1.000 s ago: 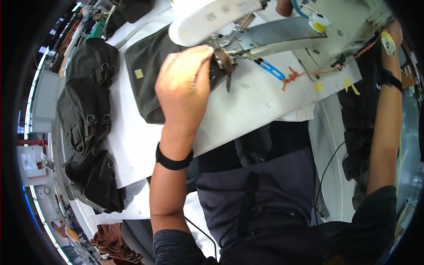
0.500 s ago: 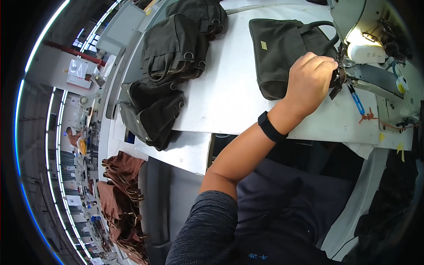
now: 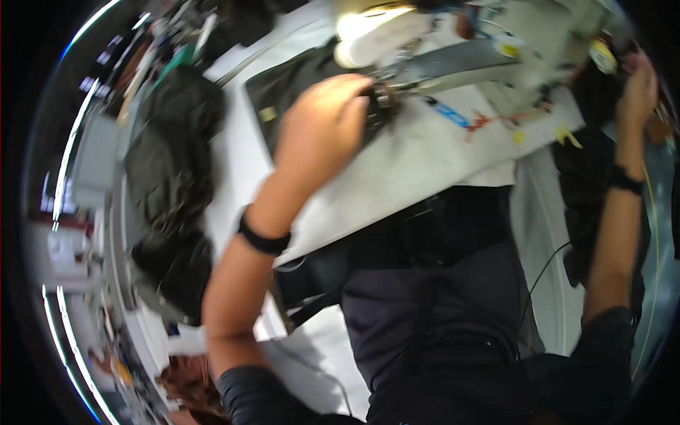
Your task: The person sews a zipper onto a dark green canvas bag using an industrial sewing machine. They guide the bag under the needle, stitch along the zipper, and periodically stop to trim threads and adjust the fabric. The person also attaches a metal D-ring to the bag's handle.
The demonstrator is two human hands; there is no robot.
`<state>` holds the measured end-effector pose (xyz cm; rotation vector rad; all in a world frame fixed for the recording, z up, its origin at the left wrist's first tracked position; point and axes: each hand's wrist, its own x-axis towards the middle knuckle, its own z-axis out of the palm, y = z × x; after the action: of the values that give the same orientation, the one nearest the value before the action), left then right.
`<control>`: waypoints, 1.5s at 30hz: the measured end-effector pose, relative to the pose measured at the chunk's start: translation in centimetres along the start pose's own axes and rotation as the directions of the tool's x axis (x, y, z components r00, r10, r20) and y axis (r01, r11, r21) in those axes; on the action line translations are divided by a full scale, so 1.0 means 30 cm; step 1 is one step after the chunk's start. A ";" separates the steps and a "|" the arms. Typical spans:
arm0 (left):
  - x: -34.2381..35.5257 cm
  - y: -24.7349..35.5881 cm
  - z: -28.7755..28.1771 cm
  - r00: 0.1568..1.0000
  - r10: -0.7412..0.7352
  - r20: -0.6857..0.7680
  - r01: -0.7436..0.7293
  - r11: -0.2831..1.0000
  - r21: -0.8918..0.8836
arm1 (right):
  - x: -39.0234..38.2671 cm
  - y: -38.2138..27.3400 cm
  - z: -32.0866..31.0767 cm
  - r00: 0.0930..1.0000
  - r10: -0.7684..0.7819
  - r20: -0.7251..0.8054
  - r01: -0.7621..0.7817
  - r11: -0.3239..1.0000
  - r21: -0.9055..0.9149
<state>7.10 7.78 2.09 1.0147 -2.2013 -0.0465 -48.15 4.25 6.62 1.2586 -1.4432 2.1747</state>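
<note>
A dark olive handbag with a small pale patch lies on the white table, up against the arm of a sewing machine. My left hand has its fingers curled over the handbag's near right part, close to the machine's working end; it covers much of the bag. My right hand is raised at the far right beyond the machine, above dark material. Motion blur and the picture's rim hide what its fingers do.
Several dark olive bags are heaped along the left of the table. Reddish-brown pieces sit lower left. A blue thread snipper lies by the machine near tangled orange thread. A lamp glows above.
The view has swung right, so table and bags appear farther left. My right hand and forearm have come into view at the right. My left hand stays at the handbag beside the machine.
</note>
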 end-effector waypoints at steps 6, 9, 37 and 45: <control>0.192 -0.073 -0.066 0.966 0.091 0.242 -0.113 0.990 0.080 | -0.682 -0.438 0.104 0.805 -0.224 0.549 0.146 0.972 0.183; 0.224 -0.149 -0.048 0.920 0.088 0.382 -0.105 0.994 0.025 | -0.824 -0.483 0.328 0.809 -0.271 0.522 0.207 0.962 0.180; 0.125 -0.118 -0.034 0.801 -0.221 0.556 0.458 0.825 -0.332 | -0.902 -0.547 0.424 0.789 -0.264 0.555 0.220 0.965 0.146; 0.152 -0.012 -0.016 0.748 -0.270 0.607 0.556 0.754 -0.350 | -0.909 -0.535 0.468 0.851 -0.132 0.509 0.060 0.986 0.155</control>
<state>5.62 4.55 4.99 1.2674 -2.1483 -1.2066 -14.75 6.85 -2.09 2.0415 -1.3762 1.9758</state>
